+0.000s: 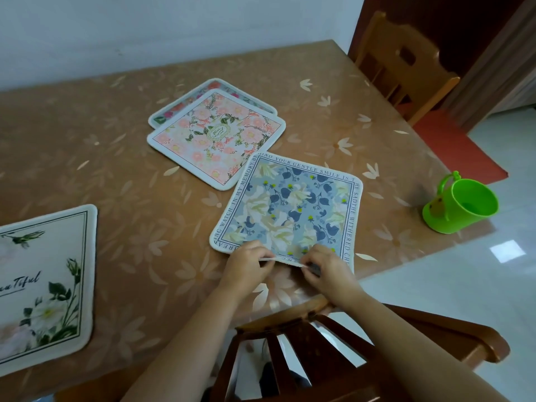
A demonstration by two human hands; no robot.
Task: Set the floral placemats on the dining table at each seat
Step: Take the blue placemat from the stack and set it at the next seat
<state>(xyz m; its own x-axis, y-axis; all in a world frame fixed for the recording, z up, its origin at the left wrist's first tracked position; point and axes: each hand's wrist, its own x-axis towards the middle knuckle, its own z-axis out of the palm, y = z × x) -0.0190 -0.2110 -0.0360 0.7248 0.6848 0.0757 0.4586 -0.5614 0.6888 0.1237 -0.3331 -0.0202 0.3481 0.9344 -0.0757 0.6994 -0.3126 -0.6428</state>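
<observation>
Hands are pinching the near edge of the blue floral placemat (290,210), left hand (246,264) and right hand (327,269) close together, lifting that edge slightly off the worktop (116,169). Beyond it, a pink floral placemat (216,139) is overlapping another placemat (185,104); a white floral placemat (43,282) is lying at left, a green cup (461,206) at right.

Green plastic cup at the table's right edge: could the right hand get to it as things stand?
Probably yes. The green plastic cup stands alone with bare table between, but the right hand must first release the blue floral placemat.
</observation>
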